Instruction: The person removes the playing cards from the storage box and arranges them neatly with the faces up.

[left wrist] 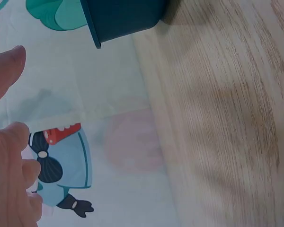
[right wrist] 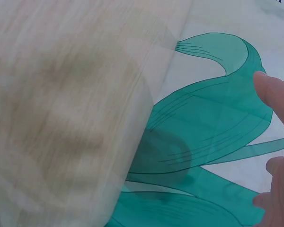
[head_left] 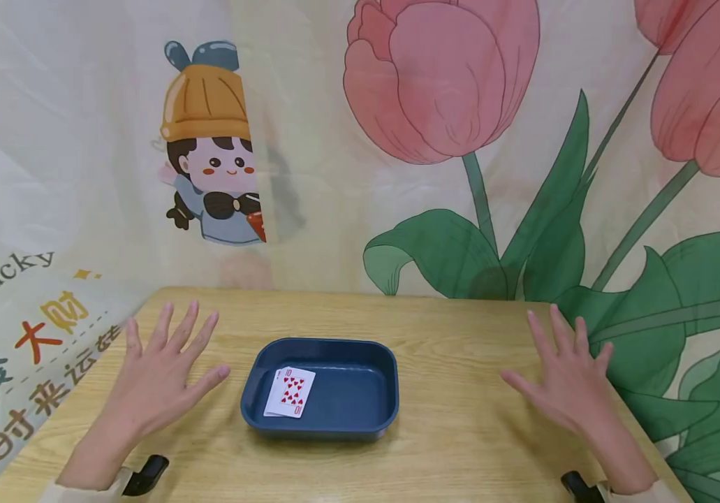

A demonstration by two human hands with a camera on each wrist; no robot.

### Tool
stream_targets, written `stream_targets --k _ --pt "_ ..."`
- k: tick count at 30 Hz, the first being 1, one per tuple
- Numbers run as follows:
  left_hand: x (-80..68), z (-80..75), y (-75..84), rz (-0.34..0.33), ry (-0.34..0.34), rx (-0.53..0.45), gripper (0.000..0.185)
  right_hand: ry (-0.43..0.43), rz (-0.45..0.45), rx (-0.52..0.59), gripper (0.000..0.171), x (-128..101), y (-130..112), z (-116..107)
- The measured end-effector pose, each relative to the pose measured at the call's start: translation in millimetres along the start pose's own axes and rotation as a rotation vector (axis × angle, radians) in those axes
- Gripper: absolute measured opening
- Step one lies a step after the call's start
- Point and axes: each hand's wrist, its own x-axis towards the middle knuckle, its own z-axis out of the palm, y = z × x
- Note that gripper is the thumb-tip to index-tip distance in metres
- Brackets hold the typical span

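Note:
A dark blue tray point(head_left: 353, 391) with raised sides stands on the wooden table. Inside it, toward the left, lies a small stack of playing cards point(head_left: 292, 392), the ten of hearts face up on top. My left hand point(head_left: 161, 377) hovers to the left of the tray with fingers spread, touching nothing. Farther off on the right side, my right hand point(head_left: 567, 381) is also spread over the table and holds nothing. In the left wrist view the tray's corner point(left wrist: 123, 19) shows at the top, beyond the thumb point(left wrist: 7, 71).
The light wooden table point(head_left: 454, 447) ends at a printed curtain point(head_left: 309, 140) hanging behind it, with tulips and a cartoon figure. Curtain fabric with lettering also borders the table on the left. A black strap device point(head_left: 146, 475) sits on the left wrist.

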Motion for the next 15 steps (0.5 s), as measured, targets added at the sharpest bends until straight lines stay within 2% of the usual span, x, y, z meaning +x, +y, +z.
stream_targets --k 7,15 --pt "-0.8 2.9 6.2 0.008 -0.004 -0.077 0.096 -0.001 -0.003 0.039 0.112 11.1 -14.5 -1.9" --pt "-1.2 4.3 20.7 -0.026 -0.055 -0.345 0.093 -0.07 0.004 0.137 0.11 21.1 -38.9 -3.3"
